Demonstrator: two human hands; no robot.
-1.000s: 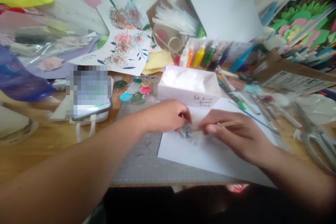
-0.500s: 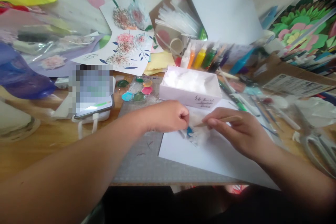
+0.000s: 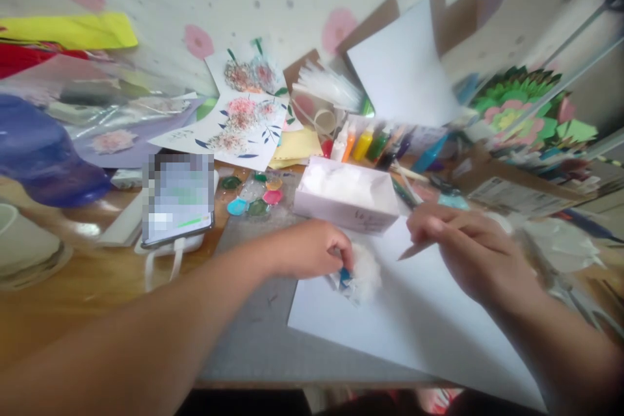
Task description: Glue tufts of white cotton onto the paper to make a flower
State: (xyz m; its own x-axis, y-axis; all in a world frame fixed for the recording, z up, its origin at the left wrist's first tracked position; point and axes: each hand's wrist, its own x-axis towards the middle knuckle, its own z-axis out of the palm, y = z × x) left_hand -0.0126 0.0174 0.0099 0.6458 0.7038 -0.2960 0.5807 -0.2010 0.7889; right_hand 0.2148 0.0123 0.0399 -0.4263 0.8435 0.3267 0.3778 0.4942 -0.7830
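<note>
The left hand [image 3: 312,250] rests on the large white paper sheet [image 3: 429,338], its fingers curled together and pinching a small white fluffy tuft with a blue scrap [image 3: 361,273] against the paper's near-left corner. The frame is blurred, so what the tuft is made of cannot be told. The right hand [image 3: 470,250] is closed around a thin wooden stick [image 3: 413,249]. Half a second ago the stick's tip sat right at the tuft beside the left fingertips; now it has lifted and drawn off to the right, clear of the tuft and above bare paper. The tuft has kept its place under the left fingers, so the stick work on it looks paused, with one hand alone pinning it. Just behind stands an open white cardboard box [image 3: 347,198], and a grey cutting mat [image 3: 253,338] lies under the sheet.
</note>
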